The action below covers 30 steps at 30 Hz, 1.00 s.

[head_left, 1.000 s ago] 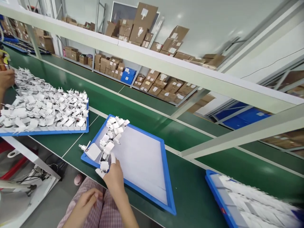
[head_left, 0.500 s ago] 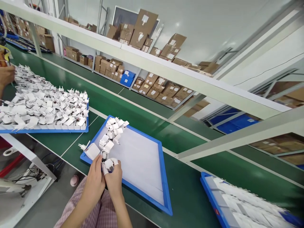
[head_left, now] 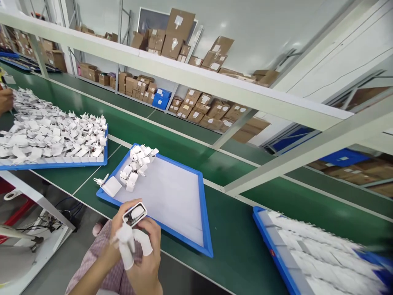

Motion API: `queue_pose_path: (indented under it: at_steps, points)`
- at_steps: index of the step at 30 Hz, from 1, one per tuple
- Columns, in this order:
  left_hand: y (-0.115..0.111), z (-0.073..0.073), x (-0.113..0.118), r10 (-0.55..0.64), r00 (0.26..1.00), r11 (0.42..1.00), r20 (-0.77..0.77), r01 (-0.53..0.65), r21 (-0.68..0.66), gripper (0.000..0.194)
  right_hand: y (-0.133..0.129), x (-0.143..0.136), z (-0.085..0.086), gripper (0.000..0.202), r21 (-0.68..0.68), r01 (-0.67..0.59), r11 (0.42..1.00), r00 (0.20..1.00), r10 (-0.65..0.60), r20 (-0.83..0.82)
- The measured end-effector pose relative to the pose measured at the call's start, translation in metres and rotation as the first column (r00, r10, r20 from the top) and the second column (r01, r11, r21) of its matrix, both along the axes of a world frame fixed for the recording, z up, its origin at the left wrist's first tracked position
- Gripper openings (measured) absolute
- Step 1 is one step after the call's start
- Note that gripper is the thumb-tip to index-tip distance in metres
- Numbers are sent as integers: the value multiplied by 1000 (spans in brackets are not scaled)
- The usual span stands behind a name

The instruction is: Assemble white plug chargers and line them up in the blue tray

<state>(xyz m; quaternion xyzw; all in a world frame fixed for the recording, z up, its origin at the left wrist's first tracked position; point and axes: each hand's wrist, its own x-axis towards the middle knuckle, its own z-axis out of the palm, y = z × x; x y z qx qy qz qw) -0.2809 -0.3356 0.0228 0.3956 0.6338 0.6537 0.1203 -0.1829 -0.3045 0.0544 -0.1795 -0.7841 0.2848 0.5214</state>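
Note:
My left hand [head_left: 115, 233] is wrapped round a white plastic casing [head_left: 135, 214], whose open end faces up and shows dark and white parts inside. My right hand [head_left: 145, 254], with white covers on some fingers, is closed at the casing's right and lower side. A blurred white piece [head_left: 124, 234] hangs by the casing, near the covered fingertips. Both hands are at the near edge of a blue-rimmed tray [head_left: 207, 229] with a white lining. Several white adapters [head_left: 132, 180] are heaped on the tray's left side, and a larger white piece [head_left: 111, 186] lies at its left corner.
A blue tray [head_left: 106, 153] piled with white adapters stands at the left, with another person's hand [head_left: 5, 100] beyond it. Another filled blue tray [head_left: 273, 254] is at the right. A pale frame beam [head_left: 307, 151] crosses above the green table [head_left: 230, 237].
Both hands have moved down, off the tray's heap to its near edge. The casing is now held up with its open end showing. The view has shifted slightly.

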Motion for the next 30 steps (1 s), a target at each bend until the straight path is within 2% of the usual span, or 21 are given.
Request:
queue_pose_path:
  at_steps: [3, 5, 8, 10, 13, 15, 19, 23, 27, 30]
  points:
    - [-4, 16, 5, -149, 989, 988, 23, 148, 36, 31, 7, 37, 18, 32, 111, 62, 992, 994, -72, 86]
    - [-10, 25, 5, -273, 962, 961, 13, 272, 45, 33, 14, 58, 29, 29, 163, 117, 980, 970, -148, 193]
    - [-18, 37, 3, -483, 875, 875, -37, 484, 18, 38, 17, 75, 41, 21, 283, 125, 951, 905, -226, 361]
    - [-22, 44, 2, -556, 824, 829, -114, 559, 0, 41, 13, 77, 45, 25, 352, 150, 924, 869, -293, 398]
    - [-25, 51, 2, -575, 783, 809, -235, 587, -25, 43, 6, 76, 45, 25, 365, 179, 914, 862, -324, 390]
    - [-26, 54, 1, -598, 754, 789, -272, 614, -31, 45, 6, 77, 43, 26, 308, 126, 943, 891, -244, 382]
    - [-25, 56, 0, -643, 724, 756, -249, 653, -55, 42, 11, 82, 39, 25, 216, 2, 976, 918, -87, 386]
    - [-23, 52, 1, -678, 706, 732, -206, 675, -94, 42, 9, 87, 36, 19, 164, 23, 986, 902, -91, 421]
    - [-25, 53, 4, -682, 722, 729, -118, 659, -183, 44, 1, 89, 32, 34, 125, 93, 988, 896, -138, 421]
    - [-27, 57, 5, -670, 730, 733, -136, 621, -278, 48, 1, 88, 30, 36, 105, 106, 989, 890, -141, 435]
